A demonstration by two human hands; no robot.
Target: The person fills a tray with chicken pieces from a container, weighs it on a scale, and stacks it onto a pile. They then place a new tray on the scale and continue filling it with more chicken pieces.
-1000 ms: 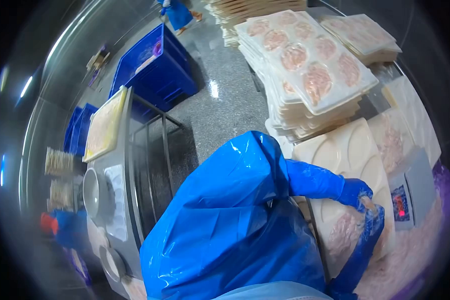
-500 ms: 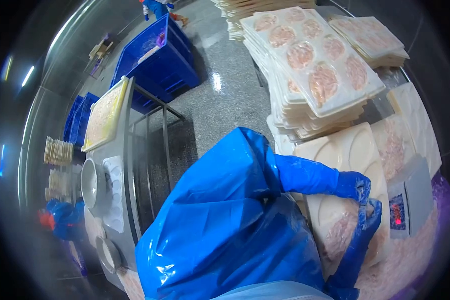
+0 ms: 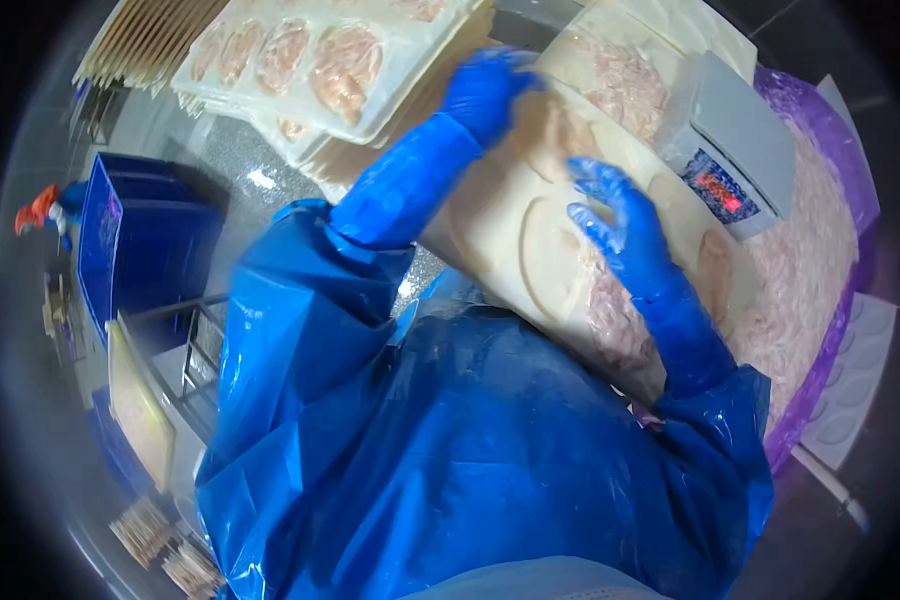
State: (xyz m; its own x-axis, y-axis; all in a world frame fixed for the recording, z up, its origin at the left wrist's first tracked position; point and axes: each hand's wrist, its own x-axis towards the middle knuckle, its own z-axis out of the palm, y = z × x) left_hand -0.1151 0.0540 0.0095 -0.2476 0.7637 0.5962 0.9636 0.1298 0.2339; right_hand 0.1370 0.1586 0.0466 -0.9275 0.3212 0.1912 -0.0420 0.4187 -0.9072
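A cream tray (image 3: 485, 205) with oval hollows lies slanted before me, some hollows bare and others filled with pale pink minced or shredded meat (image 3: 620, 325). Over the tray's lower middle is my right hand (image 3: 620, 225), in a blue glove, its thumb and fingers apart and nothing between them. My left hand (image 3: 485, 95), also gloved in blue, is at the tray's far end beside a meat-filled hollow; its fingers are blurred, so their grip is unclear. A grey scale (image 3: 740, 140) with a lit red display stands just right of the tray.
Stacked trays of meat portions (image 3: 400, 30) rise at the upper left. A large meat heap (image 3: 805, 240) with purple sheeting (image 3: 855, 285) around it lies right. A blue bin (image 3: 150, 240) stands on the floor at left, with a person (image 3: 50, 210) beyond it.
The view has turned and shifted toward the tray. My hands, which were together over the tray, have separated; the left is now at the far end and the right has opened.
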